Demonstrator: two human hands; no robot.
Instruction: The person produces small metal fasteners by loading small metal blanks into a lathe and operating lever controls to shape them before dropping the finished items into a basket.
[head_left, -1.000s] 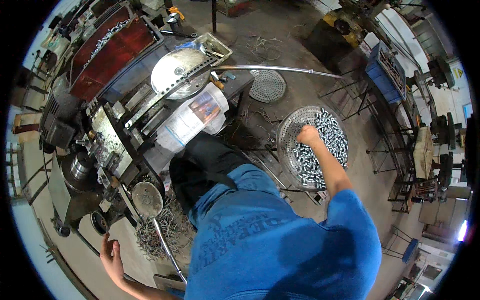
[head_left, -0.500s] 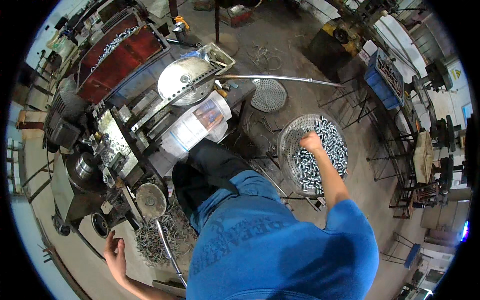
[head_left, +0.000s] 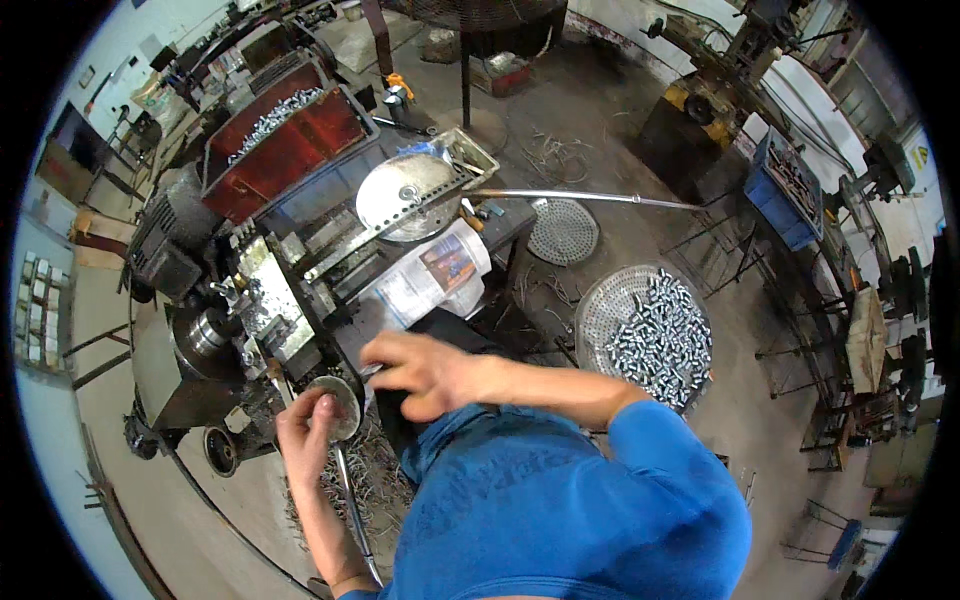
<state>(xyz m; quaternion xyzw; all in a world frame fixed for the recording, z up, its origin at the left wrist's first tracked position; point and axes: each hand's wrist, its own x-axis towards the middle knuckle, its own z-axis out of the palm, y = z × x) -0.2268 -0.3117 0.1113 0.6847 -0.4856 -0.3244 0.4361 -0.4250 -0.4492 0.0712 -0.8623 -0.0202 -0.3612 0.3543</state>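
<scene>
My right hand is over my lap, a little smeared by motion, fingers curled with a small shiny metal piece at their tips. My left hand is at the round metal plate in front of the machine. Its thumb and fingers are pressed together over the plate's left side; what they hold, if anything, is hidden. Left of them stands the machine with its shiny round chuck and an oily metal bed. On my right, a perforated round tray carries a heap of small shiny metal cylinders.
A red bin of metal parts stands behind the machine. A long metal rod sticks out past a round white disc. Printed paper covers the bench. A perforated disc and metal shavings lie low down. A blue crate stands far right.
My right hand has moved left from the tray of cylinders to over my lap. My left hand has risen from beside the machine to the round plate, its fingers closing. The view has shifted.
</scene>
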